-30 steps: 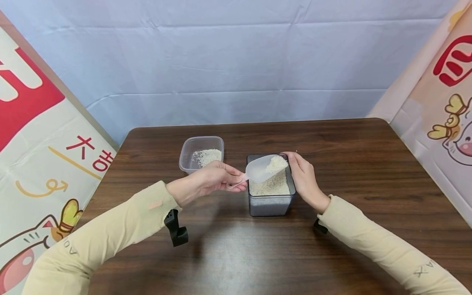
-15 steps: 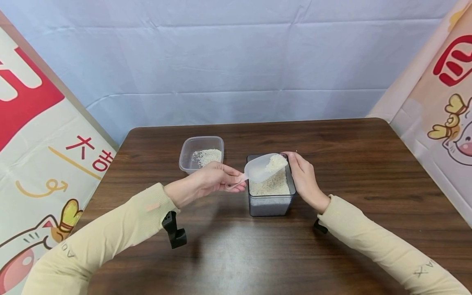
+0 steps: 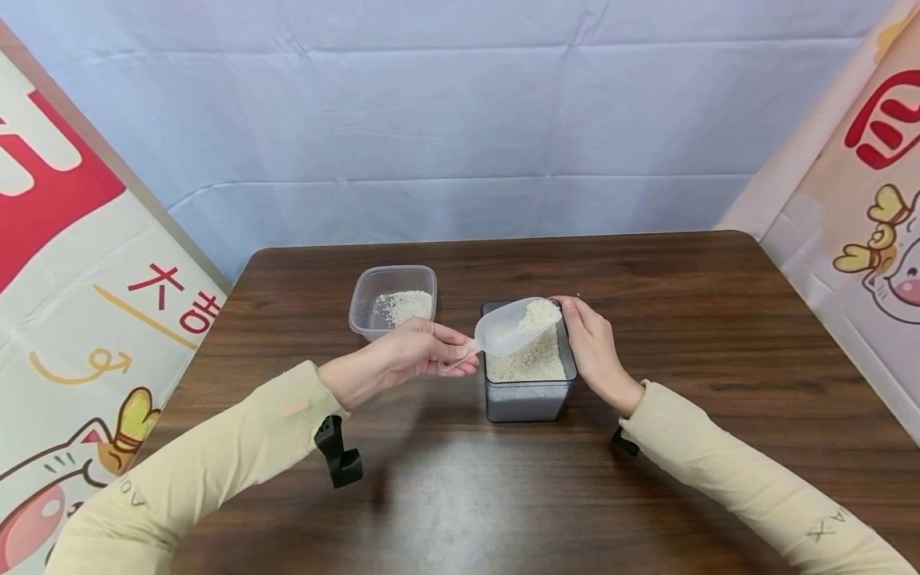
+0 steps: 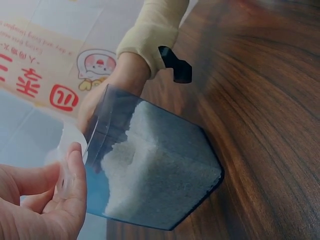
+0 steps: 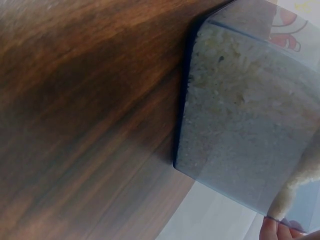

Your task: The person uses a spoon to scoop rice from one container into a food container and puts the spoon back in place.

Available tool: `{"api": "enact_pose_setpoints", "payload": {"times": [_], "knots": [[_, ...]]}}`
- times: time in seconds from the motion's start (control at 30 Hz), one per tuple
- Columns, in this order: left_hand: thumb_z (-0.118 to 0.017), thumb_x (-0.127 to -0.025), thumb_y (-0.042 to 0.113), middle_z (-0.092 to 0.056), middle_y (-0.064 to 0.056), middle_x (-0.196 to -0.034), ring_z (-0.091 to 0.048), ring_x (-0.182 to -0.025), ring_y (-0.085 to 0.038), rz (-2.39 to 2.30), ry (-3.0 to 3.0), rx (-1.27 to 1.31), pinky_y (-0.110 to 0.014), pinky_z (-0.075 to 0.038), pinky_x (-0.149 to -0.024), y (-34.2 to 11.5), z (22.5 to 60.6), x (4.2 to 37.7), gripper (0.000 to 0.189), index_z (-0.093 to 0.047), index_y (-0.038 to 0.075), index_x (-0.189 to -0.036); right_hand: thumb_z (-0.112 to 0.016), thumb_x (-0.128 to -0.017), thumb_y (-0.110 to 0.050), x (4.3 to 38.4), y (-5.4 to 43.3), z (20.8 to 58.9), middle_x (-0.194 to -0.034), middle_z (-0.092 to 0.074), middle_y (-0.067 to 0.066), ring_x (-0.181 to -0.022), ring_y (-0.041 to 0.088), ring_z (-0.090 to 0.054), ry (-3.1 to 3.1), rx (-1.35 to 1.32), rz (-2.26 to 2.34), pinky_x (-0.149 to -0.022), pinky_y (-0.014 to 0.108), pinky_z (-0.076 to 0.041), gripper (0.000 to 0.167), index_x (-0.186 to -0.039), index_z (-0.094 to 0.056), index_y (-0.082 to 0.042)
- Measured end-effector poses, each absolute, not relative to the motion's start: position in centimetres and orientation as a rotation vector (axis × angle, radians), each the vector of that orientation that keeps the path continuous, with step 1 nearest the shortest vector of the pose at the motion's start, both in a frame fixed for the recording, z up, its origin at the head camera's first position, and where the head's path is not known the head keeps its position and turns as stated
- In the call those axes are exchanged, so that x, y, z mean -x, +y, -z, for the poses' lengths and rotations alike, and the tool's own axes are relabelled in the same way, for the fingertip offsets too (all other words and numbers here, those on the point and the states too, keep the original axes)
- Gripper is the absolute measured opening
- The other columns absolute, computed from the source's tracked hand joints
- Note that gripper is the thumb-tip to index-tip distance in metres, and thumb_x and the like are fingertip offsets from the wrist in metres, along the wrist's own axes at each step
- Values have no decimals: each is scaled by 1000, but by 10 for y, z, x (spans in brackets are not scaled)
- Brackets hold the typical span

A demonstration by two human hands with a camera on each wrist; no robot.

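Note:
My left hand [image 3: 410,355] pinches the pale handle of a translucent scoop [image 3: 496,331] between thumb and fingers. A small heap of white rice [image 3: 538,317] lies toward the scoop's front end. The scoop is over the opening of a grey see-through rice container [image 3: 528,403], which stands upright and holds plenty of rice [image 4: 160,160]. At the container's right side, my right hand [image 3: 595,351] grips the wall near the far corner of the rim. Through the container's side in the right wrist view, the packed grains [image 5: 235,110] show close up.
A clear shallow plastic tub [image 3: 374,299] with some rice stands left of the container, partly behind my left hand. Both sit on a dark wooden table [image 3: 676,295]. A pale cloth [image 3: 446,120] hangs behind, with printed banners at both sides.
The left hand and the scoop have shifted very slightly to the left, with the rice still in the scoop. My right hand and the container stay in place.

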State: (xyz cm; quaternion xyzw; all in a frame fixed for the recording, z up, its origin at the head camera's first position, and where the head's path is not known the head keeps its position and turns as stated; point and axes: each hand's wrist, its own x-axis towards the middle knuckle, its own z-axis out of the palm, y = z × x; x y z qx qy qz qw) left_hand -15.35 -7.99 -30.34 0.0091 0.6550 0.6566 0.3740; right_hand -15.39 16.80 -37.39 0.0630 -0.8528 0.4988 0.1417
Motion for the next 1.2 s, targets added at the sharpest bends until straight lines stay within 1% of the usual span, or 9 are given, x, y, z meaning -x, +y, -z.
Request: {"api": "enact_pose_setpoints", "payload": {"times": [0.2, 0.43, 0.7, 1.0, 1.1, 1.2], "knots": [[-50, -89, -8, -65, -10, -77, -65, -70, -14, -1692, 1666, -37, -22, -55, -69, -80, 307, 154, 31, -49, -16, -119, -29, -101, -30, 153, 167, 374, -112, -61, 17, -106, 26, -54, -2469, -184, -1441, -92, 39, -42, 43, -114, -59, -2], [-49, -89, -8, -65, -10, -78, -65, -70, -14, -1697, 1669, -54, -22, -56, -69, -81, 307, 154, 31, -49, -17, -119, -31, -101, -31, 154, 168, 374, -112, -61, 16, -106, 26, -54, -2463, -179, -1441, -91, 37, -43, 43, -114, -59, -2], [-49, -89, -8, -65, -9, -78, -65, -71, -14, -1704, 1676, -45, -22, -55, -70, -82, 307, 154, 32, -49, -16, -120, -31, -101, -31, 154, 168, 374, -113, -60, 18, -105, 27, -54, -2468, -182, -1430, -90, 39, -43, 43, -115, -58, -1], [-49, -89, -8, -66, -14, -85, -65, -73, -15, -1724, 1671, -47, -23, -55, -72, -87, 308, 155, 33, -47, -16, -121, -31, -101, -31, 153, 168, 374, -114, -59, 18, -106, 27, -53, -2466, -179, -1444, -91, 38, -42, 43, -116, -57, 0], [-48, -89, -8, -66, -15, -86, -65, -75, -16, -1728, 1674, -62, -23, -55, -73, -89, 308, 156, 33, -47, -16, -121, -31, -101, -31, 153, 168, 374, -113, -59, 18, -106, 29, -54, -2466, -176, -1451, -90, 37, -42, 43, -116, -57, 0], [-49, -88, -9, -66, -12, -84, -65, -75, -16, -1736, 1680, -72, -24, -55, -75, -90, 308, 156, 33, -47, -17, -121, -31, -101, -31, 153, 167, 373, -113, -60, 18, -105, 31, -54, -2463, -170, -1459, -89, 37, -43, 43, -116, -57, 0]]}}
